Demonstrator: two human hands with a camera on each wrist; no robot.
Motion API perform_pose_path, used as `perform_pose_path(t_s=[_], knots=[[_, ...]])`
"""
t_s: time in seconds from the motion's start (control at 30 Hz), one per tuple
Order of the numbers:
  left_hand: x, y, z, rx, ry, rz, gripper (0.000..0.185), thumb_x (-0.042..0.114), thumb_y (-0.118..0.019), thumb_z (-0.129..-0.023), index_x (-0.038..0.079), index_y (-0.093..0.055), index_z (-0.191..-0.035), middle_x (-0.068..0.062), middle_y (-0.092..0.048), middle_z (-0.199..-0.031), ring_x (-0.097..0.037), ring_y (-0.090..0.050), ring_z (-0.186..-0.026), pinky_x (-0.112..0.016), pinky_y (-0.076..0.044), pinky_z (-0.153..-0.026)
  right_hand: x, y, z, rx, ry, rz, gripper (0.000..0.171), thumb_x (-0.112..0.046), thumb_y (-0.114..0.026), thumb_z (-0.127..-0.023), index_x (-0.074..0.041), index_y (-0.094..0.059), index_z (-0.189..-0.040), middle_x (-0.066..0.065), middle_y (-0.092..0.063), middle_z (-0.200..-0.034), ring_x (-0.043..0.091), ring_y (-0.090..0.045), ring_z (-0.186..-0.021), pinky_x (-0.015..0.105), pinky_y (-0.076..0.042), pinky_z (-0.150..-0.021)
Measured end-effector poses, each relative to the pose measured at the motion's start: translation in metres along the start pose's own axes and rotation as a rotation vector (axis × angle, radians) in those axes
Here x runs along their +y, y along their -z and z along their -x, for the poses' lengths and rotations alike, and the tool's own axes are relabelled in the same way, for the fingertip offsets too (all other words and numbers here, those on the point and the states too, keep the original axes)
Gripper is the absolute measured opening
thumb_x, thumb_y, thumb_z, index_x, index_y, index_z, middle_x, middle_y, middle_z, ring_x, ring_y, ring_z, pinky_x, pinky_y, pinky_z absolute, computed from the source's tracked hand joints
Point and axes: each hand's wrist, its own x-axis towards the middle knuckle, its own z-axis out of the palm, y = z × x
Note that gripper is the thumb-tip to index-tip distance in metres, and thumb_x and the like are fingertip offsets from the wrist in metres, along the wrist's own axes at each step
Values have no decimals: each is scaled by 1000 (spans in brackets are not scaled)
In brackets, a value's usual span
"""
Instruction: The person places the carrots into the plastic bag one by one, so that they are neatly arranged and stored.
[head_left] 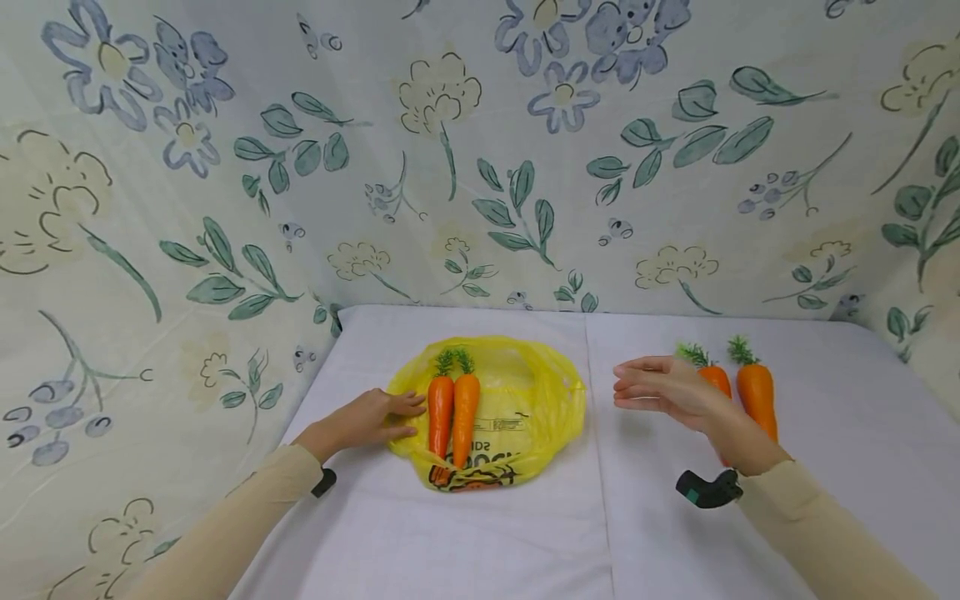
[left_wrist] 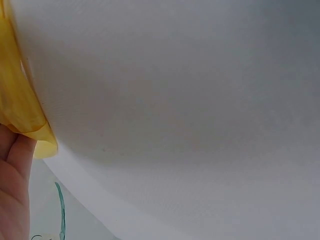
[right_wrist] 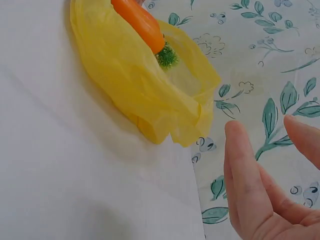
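Observation:
A yellow plastic bag (head_left: 551, 417) lies spread on the white-covered table with its mouth open. Inside it, side by side, are a red-orange carrot (head_left: 440, 412) and an orange carrot (head_left: 467, 404), green tops toward the back. My left hand (head_left: 367, 422) rests at the bag's left rim, fingers extended over the edge and thumb apart. Between the bag and two more carrots, my right hand (head_left: 678, 393) hovers with straight fingers and nothing in them. Of those two, one carrot (head_left: 715, 377) is partly hidden behind this hand; the other carrot (head_left: 757, 396) lies beyond it.
The white tablecloth (head_left: 517, 542) has a crease running front to back, right of the bag. Floral cloth (head_left: 450, 217) hangs behind the table and along both sides. Each wrist wears a dark band, such as the right wrist band (head_left: 708, 490).

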Motion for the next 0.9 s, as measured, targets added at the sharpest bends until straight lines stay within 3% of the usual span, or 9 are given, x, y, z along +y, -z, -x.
perform_pose_path(t_s=[0.13,0.37,0.57,0.63,0.83,0.9], knots=[[-1,0,0,0,4,1,48,37,-67,-96,7,-63,-134,-8,-56,-140,-27,-47,-135,-54,-36,-110,1,14,8,12,18,0,57,-19,-67,-98,16,-41,-135,15,-67,-102,25,-72,-92,38,-57,-85],[-2,0,0,-6,15,1,49,36,-67,-97,7,-62,-135,-7,-55,-141,-26,-46,-136,-54,-35,-111,7,40,18,12,61,-42,29,-13,-62,-100,6,-55,-121,13,-67,-100,25,-73,-90,38,-58,-83],[-1,0,0,-9,18,5,49,36,-67,-96,7,-62,-136,-6,-56,-141,-26,-46,-136,-53,-35,-111,9,58,23,22,13,-61,53,-16,-60,-102,13,-35,-139,13,-63,-104,22,-72,-92,42,-55,-88],[-1,0,0,-9,14,8,49,35,-67,-97,7,-62,-136,-6,-56,-140,-26,-46,-136,-52,-35,-111,9,63,27,40,-8,-70,53,-17,-61,-101,11,-36,-138,11,-64,-105,22,-72,-93,42,-55,-89],[0,1,-1,-10,10,12,48,34,-67,-96,7,-62,-136,-7,-56,-140,-26,-46,-136,-52,-35,-111,16,83,34,39,-1,-131,10,-11,-62,-100,-10,-67,-108,8,-67,-104,21,-72,-94,41,-57,-86],[1,1,-1,-6,2,12,48,33,-68,-96,6,-62,-135,-8,-57,-139,-28,-47,-135,-53,-35,-111,19,91,35,23,18,-157,16,-6,-59,-101,-16,-72,-100,5,-68,-102,20,-71,-93,41,-58,-84]])
